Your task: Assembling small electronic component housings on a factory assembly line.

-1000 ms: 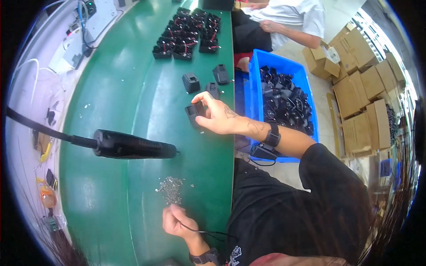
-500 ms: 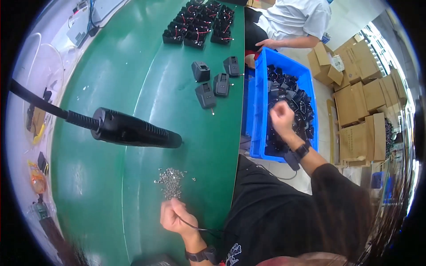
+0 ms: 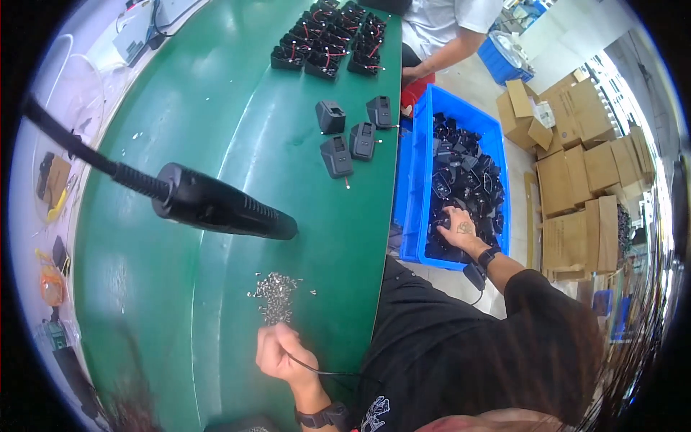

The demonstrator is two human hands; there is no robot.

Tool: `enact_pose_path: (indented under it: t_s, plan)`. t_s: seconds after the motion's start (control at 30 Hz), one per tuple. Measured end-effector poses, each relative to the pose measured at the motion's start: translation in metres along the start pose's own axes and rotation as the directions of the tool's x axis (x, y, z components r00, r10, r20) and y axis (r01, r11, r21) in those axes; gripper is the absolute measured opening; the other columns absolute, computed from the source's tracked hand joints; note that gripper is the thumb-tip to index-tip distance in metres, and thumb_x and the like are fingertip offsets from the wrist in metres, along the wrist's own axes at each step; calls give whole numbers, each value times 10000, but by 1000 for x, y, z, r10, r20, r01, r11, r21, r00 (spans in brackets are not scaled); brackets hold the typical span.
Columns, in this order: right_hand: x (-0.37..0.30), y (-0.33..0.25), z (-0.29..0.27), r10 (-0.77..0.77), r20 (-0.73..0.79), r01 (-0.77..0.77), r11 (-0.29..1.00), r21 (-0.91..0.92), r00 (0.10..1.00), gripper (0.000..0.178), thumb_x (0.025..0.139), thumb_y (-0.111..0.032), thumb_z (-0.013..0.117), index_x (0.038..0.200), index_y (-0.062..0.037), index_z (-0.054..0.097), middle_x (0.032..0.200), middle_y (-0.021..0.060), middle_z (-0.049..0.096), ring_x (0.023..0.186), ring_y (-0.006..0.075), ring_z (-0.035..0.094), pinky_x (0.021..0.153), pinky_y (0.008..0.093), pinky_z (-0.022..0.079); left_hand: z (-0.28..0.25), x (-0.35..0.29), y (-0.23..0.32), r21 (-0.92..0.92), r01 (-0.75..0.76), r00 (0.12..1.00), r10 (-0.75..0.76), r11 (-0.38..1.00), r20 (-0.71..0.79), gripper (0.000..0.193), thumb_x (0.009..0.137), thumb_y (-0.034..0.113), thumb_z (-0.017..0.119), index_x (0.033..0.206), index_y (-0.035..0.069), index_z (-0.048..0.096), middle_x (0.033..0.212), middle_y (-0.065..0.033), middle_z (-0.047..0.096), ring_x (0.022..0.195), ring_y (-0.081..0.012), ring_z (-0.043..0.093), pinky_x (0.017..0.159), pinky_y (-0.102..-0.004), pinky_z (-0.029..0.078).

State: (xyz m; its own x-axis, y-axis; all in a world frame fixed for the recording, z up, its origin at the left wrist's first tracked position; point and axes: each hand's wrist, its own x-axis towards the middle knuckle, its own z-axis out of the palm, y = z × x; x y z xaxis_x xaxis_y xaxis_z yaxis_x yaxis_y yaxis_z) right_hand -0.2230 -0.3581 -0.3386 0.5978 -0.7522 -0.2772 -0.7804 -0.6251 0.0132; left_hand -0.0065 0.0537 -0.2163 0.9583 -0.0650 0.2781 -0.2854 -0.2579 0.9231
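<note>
Loose screws close by, jumbled parts in the bin

Nearest us, the left hand is curled at the lower end of a heap of small silvery screws on the green table. We cannot tell whether its fingers are pinched on a screw. Nothing fences the heap in, so a sideways brush could scatter it; a snag on the thin dark cable by that hand might do the same. The black corded tool seems to hang over the table, where a raised arm could knock it.

Farther out, the right hand is inside the blue bin, fingers bent over black plastic parts. Piled anyhow, these could catch on one another, and a hasty pull might scratch one. Beyond, four black housings stand close together; a sleeve could shove the outermost off the table's edge.

Hard to make out: a dark object is cut off at the lower rim. The left palm is turned from us. The right fingertips blend into the parts, so we cannot tell whether they grasp anything. Farther off, the wired black pieces run together, and the co-worker is cut off above.
</note>
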Motion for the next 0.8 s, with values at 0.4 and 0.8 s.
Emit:
enact_pose_path:
  t_s: [0.4,0.8]
  plan:
    - [-1,-72,-108,47,-345,295,420,858,937,472,915,-222,560,1340,-27,494,1207,184,632,1037,228,634,890,357,515,-1,0,1,8,11,997,-11,1000,73,318,917,26,518,602,-17,508,581,-96,506,522,-189,472,475,-303,340]
    - [-47,-172,-201,-436,-272,37,-477,878,858,541,963,-259,338,1422,27,348,1288,244,556,966,280,657,859,369,524,0,0,0,35,12,999,-13,999,31,357,939,42,508,590,-16,458,577,-86,478,516,-177,442,473,-310,315]
